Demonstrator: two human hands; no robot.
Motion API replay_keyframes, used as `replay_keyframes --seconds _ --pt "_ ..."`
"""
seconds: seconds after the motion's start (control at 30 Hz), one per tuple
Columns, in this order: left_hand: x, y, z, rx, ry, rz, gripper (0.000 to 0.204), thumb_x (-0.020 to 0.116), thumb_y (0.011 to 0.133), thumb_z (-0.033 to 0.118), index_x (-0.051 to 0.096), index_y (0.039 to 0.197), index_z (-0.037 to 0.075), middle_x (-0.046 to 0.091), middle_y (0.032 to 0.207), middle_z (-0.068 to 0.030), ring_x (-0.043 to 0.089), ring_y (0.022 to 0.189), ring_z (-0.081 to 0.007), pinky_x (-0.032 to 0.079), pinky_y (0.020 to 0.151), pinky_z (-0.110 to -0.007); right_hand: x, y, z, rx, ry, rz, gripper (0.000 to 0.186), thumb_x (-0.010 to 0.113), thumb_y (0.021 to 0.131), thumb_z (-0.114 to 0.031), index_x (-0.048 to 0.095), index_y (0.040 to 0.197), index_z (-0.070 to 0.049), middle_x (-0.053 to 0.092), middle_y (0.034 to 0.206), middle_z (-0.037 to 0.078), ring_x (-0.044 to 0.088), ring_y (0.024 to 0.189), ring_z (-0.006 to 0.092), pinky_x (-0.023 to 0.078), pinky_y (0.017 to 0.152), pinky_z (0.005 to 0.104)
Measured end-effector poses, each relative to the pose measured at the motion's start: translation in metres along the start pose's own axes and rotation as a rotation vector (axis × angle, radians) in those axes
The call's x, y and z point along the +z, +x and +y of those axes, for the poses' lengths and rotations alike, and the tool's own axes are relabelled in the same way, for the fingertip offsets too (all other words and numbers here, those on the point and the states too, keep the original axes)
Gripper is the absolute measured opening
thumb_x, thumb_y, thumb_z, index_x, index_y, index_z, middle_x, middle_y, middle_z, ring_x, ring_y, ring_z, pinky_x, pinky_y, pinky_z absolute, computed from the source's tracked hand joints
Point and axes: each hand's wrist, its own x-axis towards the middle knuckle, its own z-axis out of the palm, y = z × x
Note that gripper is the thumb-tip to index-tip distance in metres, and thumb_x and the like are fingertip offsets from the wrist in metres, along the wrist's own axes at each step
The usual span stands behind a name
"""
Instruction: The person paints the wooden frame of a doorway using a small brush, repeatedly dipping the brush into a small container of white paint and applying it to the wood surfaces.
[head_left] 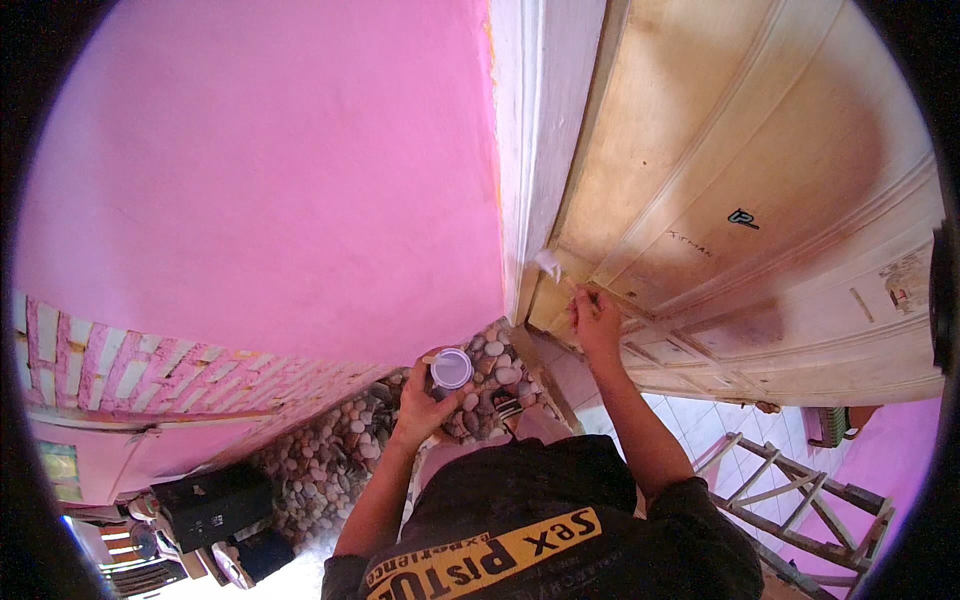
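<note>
My left hand [422, 405] is wrapped round a small round paint can [453, 370] with pale lilac paint inside, held low in front of me. Pinched in the fingers of my right hand [598, 318] is a paintbrush [549, 264], its bristles coated in pale paint. The brush head is at the lower part of the white door frame [533, 150], and whether it touches the frame is hard to tell. Right beside it stands a worn, cream-and-tan wooden door [700, 130] with dark stains and scribbled marks.
A pink wall [280, 170] rises on the left, with a pink-and-white brick-pattern band [140, 365] below. The floor has a pebble pattern [340, 440]. A wooden ladder [800, 490] stands at lower right. Dark boxy furniture [215, 510] is at lower left.
</note>
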Motion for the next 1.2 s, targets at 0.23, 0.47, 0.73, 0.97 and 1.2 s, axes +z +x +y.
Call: replay_keyframes --seconds 0.23,0.47,0.73,0.97,1.2 --pt "-0.004 -0.001 0.015 -0.040 -0.043 -0.035 0.063 0.087 0.083 0.010 0.054 0.136 0.004 0.068 0.123 -0.0097 0.064 0.117 -0.0173 0.050 0.105 -0.036 0.039 0.037 0.049 -0.209 -0.103 0.028 0.018 0.062 0.106 -0.021 0.065 0.108 -0.004 0.065 0.081 0.001 0.055 0.059 0.0070 0.045 0.052 0.0234" --pt "-0.004 -0.013 -0.005 -0.099 -0.049 -0.081 0.060 0.082 0.085 0.001 0.050 0.136 0.005 0.062 0.134 -0.0075 0.059 0.125 -0.0180 0.048 0.109 -0.038 0.008 -0.023 -0.072 -0.065 0.248 -0.013 0.016 0.059 0.105 -0.015 0.067 0.111 -0.002 0.067 0.081 0.003 0.058 0.064 0.0074 0.047 0.056 0.0234" --pt "0.001 -0.005 0.008 -0.146 0.026 -0.131 0.060 0.082 0.086 0.003 0.050 0.137 0.004 0.061 0.134 -0.0073 0.059 0.125 -0.0178 0.048 0.109 -0.037 0.018 0.054 0.069 -0.117 -0.143 0.038 0.018 0.061 0.106 -0.021 0.065 0.110 -0.004 0.063 0.077 0.001 0.055 0.062 0.0079 0.046 0.055 0.0244" --pt "-0.003 -0.010 0.012 -0.136 0.051 -0.124 0.063 0.083 0.086 0.004 0.050 0.139 0.004 0.061 0.134 -0.0082 0.058 0.125 -0.0182 0.048 0.109 -0.037 0.011 0.000 -0.048 -0.325 -0.101 0.159 0.031 0.060 0.102 -0.024 0.064 0.117 0.003 0.072 0.103 0.021 0.071 0.094 0.0312 0.055 0.082 0.0422" --pt "0.009 -0.010 0.004 -0.157 -0.053 -0.098 0.063 0.083 0.085 0.003 0.050 0.138 0.003 0.062 0.132 -0.0081 0.059 0.125 -0.0190 0.048 0.110 -0.038 0.014 0.004 0.008 -0.281 -0.452 -0.015 0.022 0.057 0.104 -0.016 0.059 0.118 0.001 0.068 0.100 0.025 0.068 0.092 0.0419 0.053 0.080 0.0482"
